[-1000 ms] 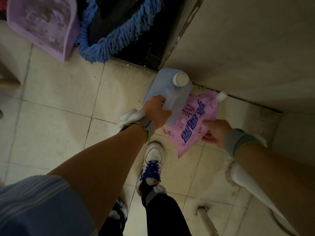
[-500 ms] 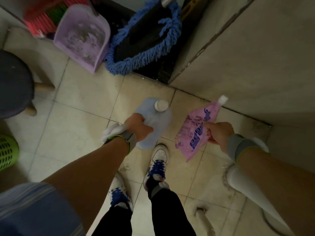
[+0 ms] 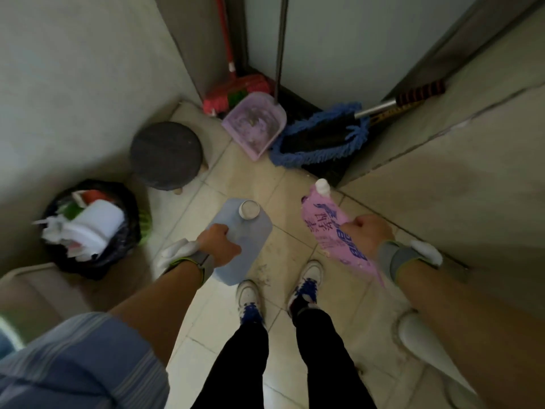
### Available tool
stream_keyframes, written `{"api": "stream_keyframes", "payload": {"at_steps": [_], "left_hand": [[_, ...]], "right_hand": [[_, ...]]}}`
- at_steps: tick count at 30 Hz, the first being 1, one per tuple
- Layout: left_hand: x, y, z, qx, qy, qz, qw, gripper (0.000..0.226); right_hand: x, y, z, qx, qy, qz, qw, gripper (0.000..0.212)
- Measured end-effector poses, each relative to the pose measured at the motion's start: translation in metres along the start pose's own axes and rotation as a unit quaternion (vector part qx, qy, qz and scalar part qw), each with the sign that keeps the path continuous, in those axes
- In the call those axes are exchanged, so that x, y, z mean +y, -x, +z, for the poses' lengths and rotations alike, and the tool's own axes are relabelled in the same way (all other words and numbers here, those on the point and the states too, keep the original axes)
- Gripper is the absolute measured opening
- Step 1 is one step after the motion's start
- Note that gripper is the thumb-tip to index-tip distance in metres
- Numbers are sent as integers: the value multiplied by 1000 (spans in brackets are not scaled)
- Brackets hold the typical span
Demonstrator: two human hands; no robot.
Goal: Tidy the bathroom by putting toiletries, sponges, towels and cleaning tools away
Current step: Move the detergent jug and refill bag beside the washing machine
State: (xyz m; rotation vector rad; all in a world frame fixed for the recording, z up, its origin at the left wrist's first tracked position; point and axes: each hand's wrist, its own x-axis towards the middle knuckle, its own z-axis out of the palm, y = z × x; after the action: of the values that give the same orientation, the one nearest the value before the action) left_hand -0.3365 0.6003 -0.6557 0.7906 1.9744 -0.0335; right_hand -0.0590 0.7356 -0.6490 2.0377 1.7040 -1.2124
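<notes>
My left hand [image 3: 219, 246] grips the handle of a pale blue plastic jug [image 3: 244, 240] with a white cap, held above the tiled floor. My right hand [image 3: 367, 234] grips a pink refill pouch [image 3: 327, 228] with blue print and a white spout pointing up. Both are carried in front of my legs, apart from each other. My fingers are curled round each item.
A full black-bagged bin [image 3: 88, 228] stands at the left, a round dark stool [image 3: 166, 154] behind it. In the far corner lean a lilac dustpan [image 3: 255, 125], a red broom [image 3: 236, 93] and a blue mop [image 3: 321, 140]. A wall [image 3: 457, 143] runs along the right.
I have stood up and stepped back; the jug and pouch rose from the floor by the wall and moved apart. The bin, stool and broom came into view.
</notes>
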Motion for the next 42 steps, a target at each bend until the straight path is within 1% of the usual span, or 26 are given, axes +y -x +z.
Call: {"api": "stream_keyframes", "payload": {"at_steps": [4,8,9,11,12,13,14,15,16,17,18,19,20,21,23,24,26,27,28,30,31,32,35,37,40,42], "left_hand": [[-33,66,-45,36,21,-21,999,25],[-65,125,-65,65,55,-48,995,22],[-74,139,-66,71,70,-63,993,26],[-88,164,-65,78,87,-97,988,57],[-95,179,-63,84,102,-118,984,69],[-102,191,-59,95,120,-136,979,74],[-109,204,-57,104,130,-152,974,74],[-117,231,-49,124,163,-182,962,72],[-121,236,-48,129,165,-192,959,70],[-127,260,-40,150,199,-218,943,66],[-130,266,-38,154,201,-221,942,61],[-135,289,-32,173,231,-239,927,56],[-137,293,-31,180,234,-241,924,51],[-138,307,-26,191,250,-250,916,46],[-149,352,-10,209,294,-280,890,36],[-149,354,-9,203,293,-277,892,31],[-164,398,17,212,337,-308,864,22],[-170,413,27,217,363,-316,849,20],[-181,437,46,230,387,-334,828,20],[-195,467,75,242,419,-354,800,15],[-206,491,95,248,435,-369,783,11],[-209,494,100,245,441,-367,781,9],[-234,539,142,249,464,-392,754,15],[-254,570,173,248,468,-411,742,18],[-287,613,218,245,475,-433,726,16],[-306,644,250,243,490,-447,708,15]], "right_hand": [[-73,59,-5,-23,85,-96,992,43],[-129,111,-2,-51,165,-176,969,43],[-141,123,0,-59,189,-194,961,43],[-160,143,5,-66,230,-231,943,44],[-168,152,7,-75,250,-255,931,45],[-175,160,10,-81,272,-276,918,46],[-182,170,13,-92,295,-300,902,45],[-192,188,16,-105,332,-337,874,43],[-195,194,18,-109,347,-350,863,39],[-206,210,23,-115,376,-384,835,35],[-207,214,27,-124,384,-393,826,35],[-215,226,35,-130,400,-426,801,35],[-218,228,37,-134,412,-430,792,34],[-223,236,40,-136,425,-445,776,33],[-229,266,55,-149,458,-489,727,32],[-232,266,56,-143,464,-488,725,34],[-235,301,78,-156,493,-528,674,31],[-235,316,87,-163,503,-541,654,31],[-235,341,103,-178,521,-559,620,33],[-230,375,125,-193,539,-580,579,39],[-223,402,144,-197,544,-601,551,41],[-223,406,149,-192,548,-606,544,41],[-204,458,188,-198,556,-638,494,42],[-189,498,218,-209,561,-657,458,44],[-164,558,263,-217,561,-681,418,44],[-144,598,291,-213,561,-700,388,43]]}}
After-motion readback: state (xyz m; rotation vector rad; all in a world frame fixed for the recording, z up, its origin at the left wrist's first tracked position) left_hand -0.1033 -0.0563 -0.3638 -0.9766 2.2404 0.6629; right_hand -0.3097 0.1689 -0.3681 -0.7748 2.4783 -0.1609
